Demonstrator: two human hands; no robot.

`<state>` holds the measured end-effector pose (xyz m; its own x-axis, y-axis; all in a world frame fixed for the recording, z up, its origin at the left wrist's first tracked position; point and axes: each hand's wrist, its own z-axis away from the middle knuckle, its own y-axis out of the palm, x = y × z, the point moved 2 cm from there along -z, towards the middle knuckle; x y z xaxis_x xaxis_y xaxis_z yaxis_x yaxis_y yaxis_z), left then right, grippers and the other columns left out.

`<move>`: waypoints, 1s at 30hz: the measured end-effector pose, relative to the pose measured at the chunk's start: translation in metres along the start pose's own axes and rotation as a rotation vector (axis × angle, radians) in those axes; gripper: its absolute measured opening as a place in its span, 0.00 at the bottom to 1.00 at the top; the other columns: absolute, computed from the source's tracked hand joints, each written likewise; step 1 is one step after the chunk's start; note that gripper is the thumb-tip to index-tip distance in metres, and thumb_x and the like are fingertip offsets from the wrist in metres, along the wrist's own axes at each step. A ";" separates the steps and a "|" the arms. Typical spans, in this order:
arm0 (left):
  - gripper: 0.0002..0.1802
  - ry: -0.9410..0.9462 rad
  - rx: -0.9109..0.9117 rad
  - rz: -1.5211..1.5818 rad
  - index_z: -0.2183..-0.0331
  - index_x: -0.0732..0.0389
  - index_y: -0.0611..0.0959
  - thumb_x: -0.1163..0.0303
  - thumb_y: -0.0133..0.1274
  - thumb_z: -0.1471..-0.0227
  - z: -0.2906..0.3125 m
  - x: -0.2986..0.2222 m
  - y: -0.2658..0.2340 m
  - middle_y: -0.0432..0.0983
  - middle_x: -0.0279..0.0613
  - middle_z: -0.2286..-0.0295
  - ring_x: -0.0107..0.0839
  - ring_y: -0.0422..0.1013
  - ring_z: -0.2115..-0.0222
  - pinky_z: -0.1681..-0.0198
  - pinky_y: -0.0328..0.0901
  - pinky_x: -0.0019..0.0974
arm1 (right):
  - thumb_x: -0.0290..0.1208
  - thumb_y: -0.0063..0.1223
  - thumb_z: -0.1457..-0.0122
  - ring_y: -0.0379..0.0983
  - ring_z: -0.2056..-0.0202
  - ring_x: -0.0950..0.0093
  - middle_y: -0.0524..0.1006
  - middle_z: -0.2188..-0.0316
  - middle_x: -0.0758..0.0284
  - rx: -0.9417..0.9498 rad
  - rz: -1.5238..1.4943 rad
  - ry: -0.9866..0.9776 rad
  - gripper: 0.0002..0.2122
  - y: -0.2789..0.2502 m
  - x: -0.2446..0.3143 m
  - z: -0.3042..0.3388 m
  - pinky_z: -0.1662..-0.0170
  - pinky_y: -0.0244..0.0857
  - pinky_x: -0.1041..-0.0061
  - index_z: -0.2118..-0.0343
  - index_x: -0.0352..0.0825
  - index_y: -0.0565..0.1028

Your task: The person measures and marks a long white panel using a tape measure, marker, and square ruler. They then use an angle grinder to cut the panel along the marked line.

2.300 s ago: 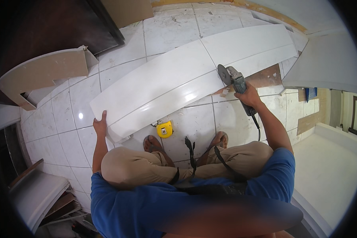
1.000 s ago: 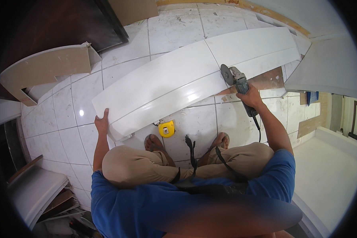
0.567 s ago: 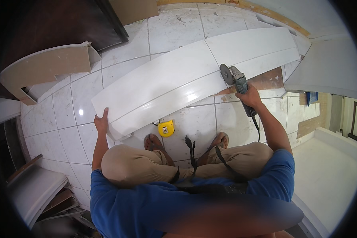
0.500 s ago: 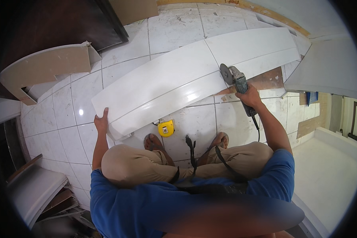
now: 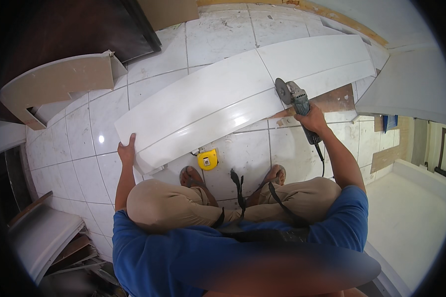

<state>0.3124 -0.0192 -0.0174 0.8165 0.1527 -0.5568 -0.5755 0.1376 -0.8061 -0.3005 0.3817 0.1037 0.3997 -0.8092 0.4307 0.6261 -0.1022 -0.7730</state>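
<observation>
A long white panel (image 5: 198,109) lies slantwise across the tiled floor in front of me, with a line running along its length and another crossing it. My left hand (image 5: 127,150) grips the panel's left end, thumb over the edge; the fingers underneath are hidden. Wrapped round the body of an angle grinder (image 5: 301,105) is my right hand (image 5: 312,120). The grinder's disc (image 5: 283,91) stands at the crossing line, over the panel's near part; whether it touches the surface I cannot tell. A yellow tape measure (image 5: 207,160) rests on the floor close to the panel's near edge.
The grinder's cord (image 5: 322,159) trails down beside my right knee. Brown board pieces (image 5: 334,99) lie under and near the panel's right part. A cut brown board (image 5: 59,84) stands at the far left, and a white panel (image 5: 411,81) at the right. My feet are just behind the tape measure.
</observation>
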 end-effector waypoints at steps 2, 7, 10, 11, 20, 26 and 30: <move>0.48 -0.006 0.045 0.049 0.54 0.79 0.76 0.40 0.67 0.58 0.010 -0.019 0.001 0.77 0.62 0.56 0.50 0.74 0.54 0.47 0.66 0.43 | 0.40 0.67 0.55 0.78 0.56 0.57 0.80 0.59 0.50 -0.004 0.001 0.011 0.28 -0.002 -0.002 0.001 0.51 0.71 0.64 0.52 0.28 0.74; 0.47 -0.005 0.031 0.039 0.54 0.79 0.77 0.41 0.67 0.57 0.009 -0.016 -0.003 0.78 0.62 0.57 0.50 0.74 0.55 0.47 0.66 0.43 | 0.41 0.69 0.57 0.79 0.58 0.61 0.81 0.61 0.53 -0.023 0.000 -0.006 0.30 0.002 -0.007 -0.006 0.53 0.72 0.66 0.53 0.27 0.74; 0.47 -0.006 0.048 0.058 0.54 0.78 0.77 0.41 0.67 0.57 0.010 -0.019 -0.003 0.78 0.61 0.56 0.49 0.74 0.54 0.47 0.66 0.43 | 0.41 0.69 0.57 0.79 0.58 0.61 0.81 0.60 0.53 -0.022 -0.011 -0.008 0.30 0.005 -0.014 -0.010 0.53 0.72 0.66 0.52 0.28 0.75; 0.47 -0.005 0.055 0.070 0.54 0.78 0.77 0.41 0.67 0.57 0.010 -0.020 -0.003 0.78 0.61 0.56 0.49 0.74 0.54 0.47 0.66 0.43 | 0.41 0.69 0.57 0.79 0.58 0.60 0.81 0.60 0.53 -0.023 -0.018 -0.010 0.30 0.006 -0.016 -0.011 0.53 0.72 0.66 0.52 0.28 0.74; 0.59 0.006 0.125 0.043 0.50 0.86 0.70 0.33 0.64 0.58 0.009 -0.018 -0.005 0.73 0.68 0.52 0.52 0.70 0.49 0.43 0.63 0.42 | 0.42 0.68 0.56 0.79 0.58 0.59 0.80 0.60 0.51 -0.041 0.030 -0.025 0.31 0.004 -0.009 -0.015 0.53 0.71 0.64 0.51 0.27 0.73; 0.64 -0.009 0.135 0.039 0.49 0.88 0.67 0.31 0.63 0.59 0.013 -0.026 -0.008 0.71 0.70 0.51 0.54 0.68 0.46 0.41 0.61 0.43 | 0.43 0.68 0.57 0.79 0.59 0.59 0.80 0.61 0.50 -0.056 0.026 -0.051 0.32 0.004 -0.008 -0.023 0.54 0.71 0.64 0.51 0.25 0.72; 0.69 -0.039 0.155 0.040 0.46 0.91 0.63 0.29 0.62 0.60 0.020 -0.038 -0.011 0.67 0.74 0.48 0.56 0.64 0.43 0.38 0.59 0.43 | 0.43 0.68 0.56 0.79 0.60 0.60 0.80 0.62 0.50 -0.040 0.000 -0.047 0.32 0.005 -0.012 -0.028 0.54 0.71 0.65 0.52 0.24 0.71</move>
<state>0.2868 -0.0068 0.0163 0.7919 0.1986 -0.5775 -0.6105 0.2800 -0.7409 -0.3205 0.3749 0.0814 0.4310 -0.7812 0.4516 0.5991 -0.1266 -0.7906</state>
